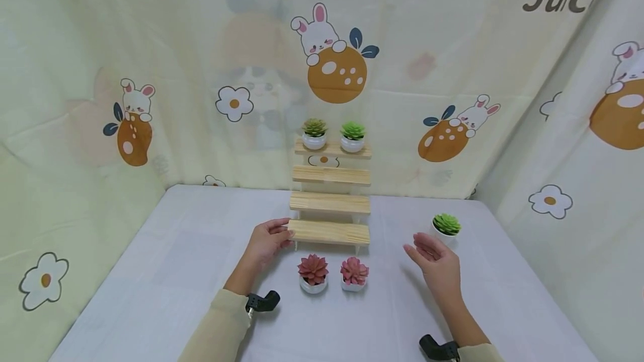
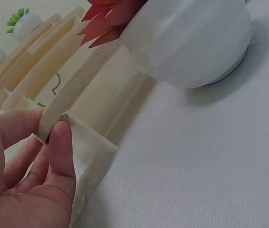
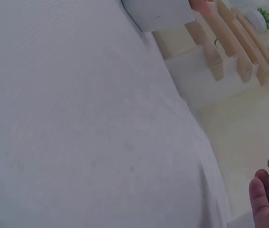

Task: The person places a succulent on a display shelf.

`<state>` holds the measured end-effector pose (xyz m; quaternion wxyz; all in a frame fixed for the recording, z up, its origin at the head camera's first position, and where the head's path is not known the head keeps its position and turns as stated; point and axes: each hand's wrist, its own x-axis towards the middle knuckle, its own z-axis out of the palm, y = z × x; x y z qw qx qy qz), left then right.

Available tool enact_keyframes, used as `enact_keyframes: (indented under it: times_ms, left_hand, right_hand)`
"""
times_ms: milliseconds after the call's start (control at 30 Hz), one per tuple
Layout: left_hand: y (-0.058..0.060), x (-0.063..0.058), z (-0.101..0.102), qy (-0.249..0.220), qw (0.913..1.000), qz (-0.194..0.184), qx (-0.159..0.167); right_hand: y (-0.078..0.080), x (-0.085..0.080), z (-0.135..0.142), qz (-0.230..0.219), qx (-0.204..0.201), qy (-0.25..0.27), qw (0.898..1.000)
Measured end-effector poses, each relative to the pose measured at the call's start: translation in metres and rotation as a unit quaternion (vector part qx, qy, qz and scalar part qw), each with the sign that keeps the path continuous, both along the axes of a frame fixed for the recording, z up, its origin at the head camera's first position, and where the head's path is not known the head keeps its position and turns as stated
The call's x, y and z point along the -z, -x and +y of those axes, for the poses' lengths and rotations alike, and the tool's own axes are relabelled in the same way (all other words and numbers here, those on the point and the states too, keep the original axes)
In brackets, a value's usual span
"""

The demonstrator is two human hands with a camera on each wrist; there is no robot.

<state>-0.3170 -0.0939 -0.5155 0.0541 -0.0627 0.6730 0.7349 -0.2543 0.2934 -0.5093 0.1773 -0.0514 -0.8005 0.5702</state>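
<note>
A stepped wooden shelf (image 1: 329, 232) with several light boards stands toward the back of the table. My left hand (image 1: 265, 243) pinches the left end of its lowest board (image 2: 80, 80) between thumb and fingers, as the left wrist view shows closely. My right hand (image 1: 439, 267) is held off to the right with relaxed fingers and nothing in it. Just beyond it sits a bright green succulent (image 1: 446, 224) in a white pot, partly hidden by the fingers. In front of the shelf stand a dark red succulent (image 1: 313, 270) and a pink succulent (image 1: 354, 271), both in white pots.
On the top board stand an olive-green succulent (image 1: 315, 127) and a bright green one (image 1: 353, 131), in white pots. A white cloth (image 1: 392, 323) covers the table. Printed curtains (image 1: 191, 144) hang behind and at the sides, close behind the shelf.
</note>
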Motion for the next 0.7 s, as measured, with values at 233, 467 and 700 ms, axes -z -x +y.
enact_keyframes:
  times_ms: [233,467,700]
  left_hand:
    - [0.002,0.001,0.0,0.003,1.0,-0.006,-0.002]
    - [0.001,0.001,0.0,-0.007,1.0,0.003,-0.005]
    - [0.0,-0.001,0.0,-0.005,1.0,-0.003,-0.005]
  right_hand:
    - [-0.01,0.008,0.024,-0.003,0.086,0.003,0.996]
    - [-0.01,0.007,0.043,-0.034,0.172,0.009,0.984]
    - [0.0,0.005,0.056,-0.078,0.181,0.013,0.98]
